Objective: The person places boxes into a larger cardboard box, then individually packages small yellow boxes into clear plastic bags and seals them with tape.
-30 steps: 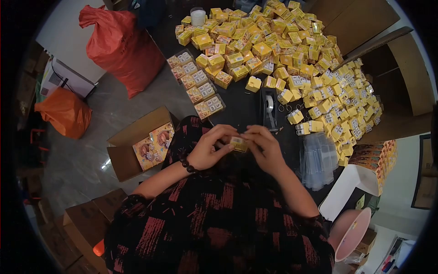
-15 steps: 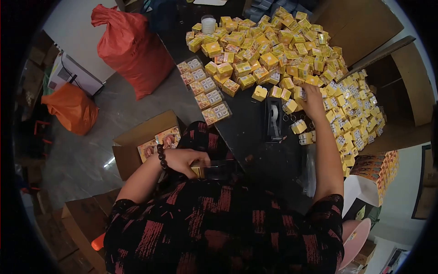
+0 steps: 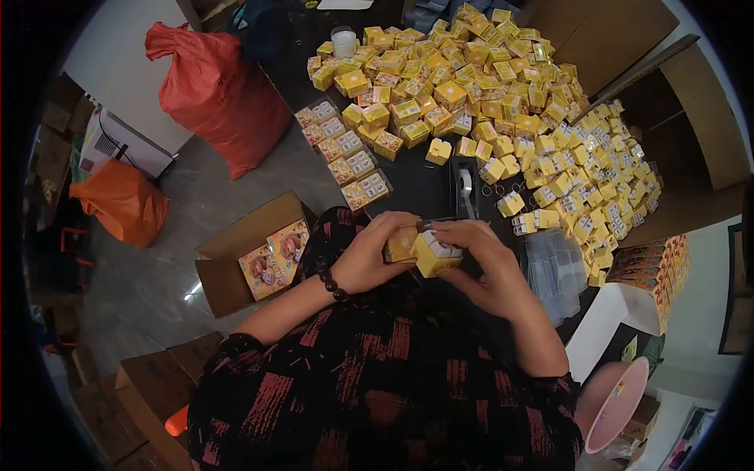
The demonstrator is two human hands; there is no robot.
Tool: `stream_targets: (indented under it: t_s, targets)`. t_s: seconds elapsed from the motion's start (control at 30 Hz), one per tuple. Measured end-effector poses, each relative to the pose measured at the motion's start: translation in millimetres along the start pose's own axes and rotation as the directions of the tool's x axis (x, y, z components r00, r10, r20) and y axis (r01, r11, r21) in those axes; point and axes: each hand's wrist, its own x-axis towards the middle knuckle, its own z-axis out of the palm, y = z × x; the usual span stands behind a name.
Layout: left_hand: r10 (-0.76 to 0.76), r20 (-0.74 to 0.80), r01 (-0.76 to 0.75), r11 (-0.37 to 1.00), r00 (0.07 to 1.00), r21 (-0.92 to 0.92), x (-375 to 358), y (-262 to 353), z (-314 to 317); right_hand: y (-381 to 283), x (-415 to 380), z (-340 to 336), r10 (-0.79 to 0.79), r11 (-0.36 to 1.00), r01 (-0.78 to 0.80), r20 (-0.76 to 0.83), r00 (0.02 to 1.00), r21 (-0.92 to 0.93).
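In front of my chest, my left hand (image 3: 367,261) is closed around a small yellow printed box (image 3: 401,245). My right hand (image 3: 488,263) grips a yellow block with white keys on top (image 3: 435,259), tilted right beside that box. The two pieces overlap in this view. Beyond my hands, a black tape dispenser (image 3: 465,192) stands on the dark table, with a few metal key rings (image 3: 501,189) lying to its right. More yellow blocks with white keys (image 3: 609,188) are heaped to the right, and yellow printed boxes (image 3: 452,94) are piled behind.
Clear-packed sets (image 3: 366,189) stand in a row along the table's left edge. Flat clear plastic sleeves (image 3: 554,271) lie right of my right hand. An open carton (image 3: 212,271) with printed boxes sits at lower left, near a red sack (image 3: 224,102). A pink basin (image 3: 616,408) is at lower right.
My right hand has come back from the heap with a yellow block. My left hand has risen from my lap with the yellow box, and both hands now meet. The view has shifted slightly.
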Motion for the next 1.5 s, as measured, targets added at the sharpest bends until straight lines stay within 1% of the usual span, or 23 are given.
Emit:
stream_targets:
  t_s: [0.03, 0.1, 0.13, 0.2, 0.23, 0.3, 0.33, 0.4, 0.53, 0.6, 0.63, 0.7, 0.83, 0.9, 0.93, 1.0, 1.03, 1.1, 1.13, 1.2, 1.3, 1.43, 1.5]
  targets:
    - [0.000, 0.001, 0.000, 1.000, 1.000, 0.001, -0.8, 0.7, 0.4, -0.9, -0.7, 3.1, 0.000, 1.000, 0.000, -0.002, 1.000, 0.001]
    - [0.024, 0.026, -0.025, 0.999, 0.999, 0.042, -2.2, 2.2, 1.3, -1.5, -1.8, 9.4, -0.034, 0.986, 0.032, -0.007, 0.999, -0.162]
    - [0.024, 0.024, -0.025, 0.999, 0.999, 0.043, -3.5, 3.3, 2.9, 0.2, -2.5, 12.8, -0.036, 0.986, 0.034, -0.007, 0.999, -0.163]
    - [-0.109, 0.055, 0.116, 0.985, 0.992, -0.129, -7.0, 5.4, 6.2, 5.1, -3.4, 19.0, -0.088, 0.953, 0.054, -0.100, 0.991, -0.297]
    - [-0.112, 0.051, 0.118, 0.985, 0.992, -0.128, -7.3, 7.3, 4.8, 5.4, -4.4, 20.3, -0.090, 0.954, 0.058, -0.096, 0.991, -0.295]
    - [-0.260, 0.150, 0.290, 0.928, 0.954, -0.234, -7.1, 12.4, 1.3, 6.2, -6.7, 20.9, -0.166, 0.948, 0.126, -0.117, 0.979, -0.292]
    - [-0.262, 0.147, 0.291, 0.928, 0.954, -0.233, -7.7, 11.8, 2.3, 6.5, -6.8, 19.7, -0.168, 0.948, 0.129, -0.114, 0.979, -0.290]
    - [-0.233, 0.159, 0.281, 0.836, 0.960, -0.472, -9.1, 9.5, 7.0, 6.2, -8.3, 17.2, -0.271, 0.868, 0.235, -0.020, 0.962, -0.437]
    - [-0.232, 0.170, 0.286, 0.825, 0.958, -0.488, -7.0, 8.8, 12.4, 11.8, -9.7, 23.3, -0.285, 0.849, 0.232, -0.041, 0.958, -0.474]
    - [-0.190, 0.135, 0.223, 0.923, 0.973, -0.313, -5.2, 8.7, 10.9, 18.5, -11.3, 28.2, -0.133, 0.960, 0.072, -0.215, 0.967, -0.270]
    - [-0.191, 0.133, 0.224, 0.923, 0.972, -0.313, -4.2, 9.8, 9.9, 17.9, -10.0, 29.1, -0.133, 0.961, 0.073, -0.214, 0.968, -0.269]
    - [-0.202, 0.137, 0.231, 0.941, 0.970, -0.248, -3.1, 12.8, 8.3, 15.4, -7.6, 30.1, -0.182, 0.910, 0.042, -0.307, 0.934, -0.412]
    - [-0.189, 0.122, 0.215, 0.938, 0.974, -0.272, -4.1, 7.4, 11.5, 12.4, -8.4, 26.6, -0.214, 0.882, 0.097, -0.207, 0.955, -0.462]
    - [-0.272, 0.156, 0.314, 0.811, 0.949, -0.493, -5.7, 3.4, 15.1, 15.4, -11.2, 24.6, -0.149, 0.951, 0.098, -0.156, 0.977, -0.294]
    - [-0.273, 0.156, 0.315, 0.811, 0.949, -0.494, -5.9, 3.6, 14.9, 15.4, -12.6, 29.3, -0.148, 0.951, 0.097, -0.155, 0.977, -0.294]
    - [-0.218, 0.206, 0.299, 0.728, 0.954, -0.617, -5.7, 5.7, 13.5, 17.4, -16.3, 42.8, 0.121, 0.992, -0.094, -0.440, 0.890, 0.082]
    - [-0.219, 0.206, 0.300, 0.727, 0.954, -0.618, -4.2, 9.7, 13.3, 23.4, -19.0, 45.4, 0.123, 0.992, -0.096, -0.439, 0.890, 0.082]
    - [-0.183, 0.200, 0.259, 0.397, 0.962, -0.881, -0.2, 18.1, 13.4, 34.0, -25.1, 48.4, 0.202, 0.957, -0.115, -0.329, 0.922, 0.266]
    - [-0.185, 0.202, 0.261, 0.396, 0.962, -0.881, -1.0, 12.9, 14.5, 34.4, -26.0, 47.4, 0.204, 0.957, -0.117, -0.329, 0.922, 0.267]
    - [-0.302, 0.340, 0.436, 0.355, 0.891, -0.827, -3.5, -4.0, 18.1, 35.1, -26.2, 45.7, 0.090, 0.993, -0.065, -0.252, 0.963, 0.103]
    - [-0.273, 0.418, 0.494, 0.342, 0.866, -0.800, -5.4, -12.9, 22.4, 36.9, -25.3, 47.9, 0.021, 0.989, 0.007, -0.184, 0.983, 0.151]
    - [-0.306, 0.407, 0.490, 0.283, 0.861, -0.824, -4.6, -8.0, 22.4, 44.0, -29.6, 54.2, 0.084, 0.971, -0.045, -0.160, 0.984, 0.236]
    - [-0.317, 0.456, 0.530, 0.211, 0.832, -0.821, -3.9, -5.6, 20.0, 48.7, -27.5, 60.2, -0.006, 0.973, 0.070, -0.275, 0.961, 0.222]
